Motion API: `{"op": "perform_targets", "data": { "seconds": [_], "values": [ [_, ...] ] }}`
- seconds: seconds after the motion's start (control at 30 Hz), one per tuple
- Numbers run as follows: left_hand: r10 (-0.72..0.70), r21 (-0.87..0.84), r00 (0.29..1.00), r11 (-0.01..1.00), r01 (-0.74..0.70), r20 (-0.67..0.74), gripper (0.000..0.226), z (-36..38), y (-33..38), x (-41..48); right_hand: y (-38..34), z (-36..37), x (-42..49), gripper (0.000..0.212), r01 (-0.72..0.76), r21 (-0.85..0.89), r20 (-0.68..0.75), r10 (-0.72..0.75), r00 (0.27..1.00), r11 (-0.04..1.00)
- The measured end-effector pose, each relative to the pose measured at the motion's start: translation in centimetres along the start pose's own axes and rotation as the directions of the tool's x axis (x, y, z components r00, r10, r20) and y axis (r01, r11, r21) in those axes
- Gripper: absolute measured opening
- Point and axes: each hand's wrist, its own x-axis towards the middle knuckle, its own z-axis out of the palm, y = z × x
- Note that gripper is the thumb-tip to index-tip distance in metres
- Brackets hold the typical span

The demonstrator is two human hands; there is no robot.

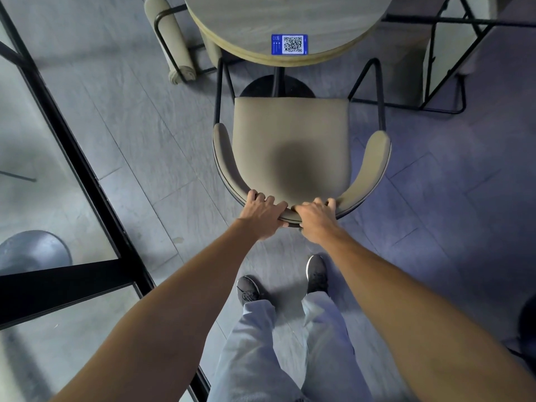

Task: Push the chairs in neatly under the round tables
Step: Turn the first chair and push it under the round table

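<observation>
Both hands grip the top of the curved backrest, side by side and nearly touching: the left hand [262, 211] has its fingers curled over the rim, and the right hand [314, 219] wraps it the same way. What they hold is a beige armchair [290, 140] with a black metal frame, standing square to the round table [284, 21] on its near side. The seat's front edge stops just short of the table's near rim, so almost the whole cushion lies out in the open. Only the front of the arm frames reaches the rim. By my reading this chair is lined up but not yet pushed in. It has to slide straight ahead until the seat goes under the top, and the table's dark pedestal base [261, 87] sits right in its path. A blue QR sticker [289, 44] marks the table's near edge. At the table's left a second chair [171, 39] looks tucked in already, with only its padded back showing. At the table's right stands more black framing [441, 62], though whether it belongs to a chair I cannot tell. No container of any kind shows.
</observation>
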Motion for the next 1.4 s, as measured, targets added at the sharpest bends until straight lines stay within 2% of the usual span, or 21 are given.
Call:
{"op": "perform_targets", "data": {
  "seconds": [0.2, 0.47, 0.83, 1.4],
  "values": [
    [-0.021, 0.014, 1.0, 1.0, 0.022, -0.016, 0.046, -0.2, 0.4, -0.2, 0.2, -0.5, -0.1, 0.027, 0.026, -0.003, 0.01, -0.026, 1.0, 1.0],
    [-0.06, 0.017, 0.998, 0.998, 0.06, -0.017, 0.047, -1.4, 1.5, 1.6, 3.0, -0.6, 0.9, 0.035, 0.086, -0.017, -0.076, -0.087, 0.993, 0.996],
    [-0.081, 0.032, 0.997, 0.996, 0.081, -0.01, 0.046, -2.8, 3.3, 3.7, 6.3, -2.0, 1.8, 0.023, 0.143, -0.004, -0.084, -0.143, 0.986, 0.99],
    [-0.05, 0.079, 0.999, 0.996, 0.049, 0.006, 0.039, -1.7, 0.5, -0.5, 1.0, -1.0, 0.0, 0.026, 0.136, 0.052, -0.07, -0.133, 0.989, 0.989]
  ]
}}
